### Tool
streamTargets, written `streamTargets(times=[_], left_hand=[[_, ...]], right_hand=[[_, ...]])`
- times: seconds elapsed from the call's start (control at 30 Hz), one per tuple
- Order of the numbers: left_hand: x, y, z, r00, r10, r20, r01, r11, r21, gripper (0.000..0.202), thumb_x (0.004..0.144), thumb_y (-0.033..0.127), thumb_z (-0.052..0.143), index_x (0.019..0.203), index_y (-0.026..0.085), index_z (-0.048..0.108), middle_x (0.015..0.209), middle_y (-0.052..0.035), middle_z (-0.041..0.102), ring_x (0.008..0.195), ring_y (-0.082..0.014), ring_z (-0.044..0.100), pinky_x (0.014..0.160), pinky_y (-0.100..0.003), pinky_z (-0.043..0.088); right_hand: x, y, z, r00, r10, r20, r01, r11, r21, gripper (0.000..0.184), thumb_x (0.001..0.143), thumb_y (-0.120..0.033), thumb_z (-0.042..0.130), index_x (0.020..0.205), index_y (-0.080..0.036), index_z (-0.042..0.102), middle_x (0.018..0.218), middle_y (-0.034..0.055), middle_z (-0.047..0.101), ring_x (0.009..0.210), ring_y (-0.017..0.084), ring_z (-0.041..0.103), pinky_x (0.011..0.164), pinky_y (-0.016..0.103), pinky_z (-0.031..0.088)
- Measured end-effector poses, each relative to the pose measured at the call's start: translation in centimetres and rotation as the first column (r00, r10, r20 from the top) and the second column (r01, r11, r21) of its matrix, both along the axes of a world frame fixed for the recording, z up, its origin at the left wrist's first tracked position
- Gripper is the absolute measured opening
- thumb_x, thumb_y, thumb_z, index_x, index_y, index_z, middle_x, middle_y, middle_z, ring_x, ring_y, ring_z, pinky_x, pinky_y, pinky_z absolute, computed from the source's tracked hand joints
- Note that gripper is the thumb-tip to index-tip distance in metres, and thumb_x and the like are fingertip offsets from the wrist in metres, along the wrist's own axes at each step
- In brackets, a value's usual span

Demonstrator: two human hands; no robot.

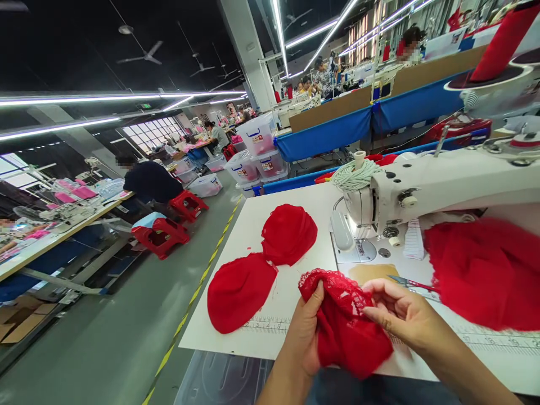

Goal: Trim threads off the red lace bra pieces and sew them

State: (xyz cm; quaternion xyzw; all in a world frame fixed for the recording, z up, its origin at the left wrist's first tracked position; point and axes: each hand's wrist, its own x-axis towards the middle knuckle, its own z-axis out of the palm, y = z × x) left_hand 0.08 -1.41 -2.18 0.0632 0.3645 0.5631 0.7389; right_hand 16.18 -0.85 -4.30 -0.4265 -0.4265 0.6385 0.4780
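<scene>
Both my hands hold a piece of red lace fabric (343, 326) at the near edge of a white sewing table (253, 225). My left hand (306, 332) grips its left side, thumb on top. My right hand (396, 309) pinches its upper right edge with curled fingers. Two red rounded cup pieces lie to the left: one (240, 289) near my left hand, the other (289, 233) farther back. A white sewing machine (422, 188) stands just behind my hands.
A heap of red fabric (489, 270) lies right of the machine, small red-handled snips (411, 283) beside it. A thread cone (354, 171) sits on the machine. Left of the table runs an aisle with red stools (162, 233), a seated person (147, 180) and storage bins (257, 152).
</scene>
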Motion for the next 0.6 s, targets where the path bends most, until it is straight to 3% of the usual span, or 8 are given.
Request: streamTargets(times=[0.1, 0.17, 0.33, 0.47, 0.6], left_hand=[[0.1, 0.5, 0.2, 0.999, -0.027, 0.026, 0.027, 1.0, -0.008, 0.024, 0.077, 0.03, 0.078, 0.094, 0.013, 0.071, 0.097, -0.0107, 0.076, 0.106, -0.0296, 0.068, 0.1, -0.044, 0.05], [0.3, 0.8, 0.2, 0.997, -0.055, 0.049, 0.056, 0.998, -0.008, 0.027, 0.077, 0.031, 0.078, 0.097, 0.013, 0.071, 0.102, -0.0116, 0.075, 0.108, -0.0304, 0.067, 0.101, -0.045, 0.049], [0.8, 0.6, -0.1, 0.981, -0.164, 0.105, 0.159, 0.986, 0.05, 0.039, 0.072, 0.042, 0.081, 0.097, 0.013, 0.073, 0.102, -0.013, 0.075, 0.112, -0.0325, 0.065, 0.103, -0.045, 0.048], [1.3, 0.5, -0.6, 0.992, -0.106, 0.069, 0.101, 0.992, 0.07, 0.029, 0.069, 0.024, 0.084, 0.095, 0.017, 0.073, 0.096, -0.0088, 0.076, 0.108, -0.03, 0.067, 0.102, -0.044, 0.048], [1.4, 0.8, -0.7, 0.998, -0.059, 0.018, 0.058, 0.996, 0.07, 0.024, 0.075, 0.024, 0.08, 0.096, 0.015, 0.072, 0.095, -0.0092, 0.076, 0.105, -0.0269, 0.068, 0.101, -0.042, 0.049]], right_hand=[[0.0, 0.2, 0.4, 0.998, 0.044, -0.043, -0.045, 0.999, -0.024, 0.031, 0.073, -0.051, 0.075, 0.084, -0.022, 0.073, 0.074, 0.0016, 0.068, 0.075, 0.023, 0.062, 0.076, 0.037, 0.05], [0.0, 0.2, 0.9, 0.997, 0.072, -0.023, -0.072, 0.997, 0.0, 0.034, 0.076, -0.055, 0.071, 0.077, -0.021, 0.073, 0.069, 0.0014, 0.066, 0.07, 0.023, 0.06, 0.074, 0.037, 0.05], [-0.3, -0.1, 1.4, 0.997, -0.063, 0.041, 0.06, 0.995, 0.081, 0.028, 0.077, -0.05, 0.071, 0.073, -0.023, 0.073, 0.067, -0.0021, 0.062, 0.065, 0.017, 0.053, 0.062, 0.026, 0.044], [-0.6, -0.1, 1.5, 0.997, -0.054, 0.048, 0.048, 0.991, 0.125, 0.03, 0.081, -0.049, 0.068, 0.071, -0.022, 0.072, 0.064, -0.0019, 0.057, 0.063, 0.016, 0.047, 0.058, 0.025, 0.041], [-0.6, -0.2, 1.9, 0.999, -0.041, -0.032, 0.042, 0.998, 0.045, 0.025, 0.076, -0.048, 0.072, 0.08, -0.023, 0.075, 0.07, 0.0001, 0.064, 0.07, 0.02, 0.056, 0.066, 0.029, 0.047]])
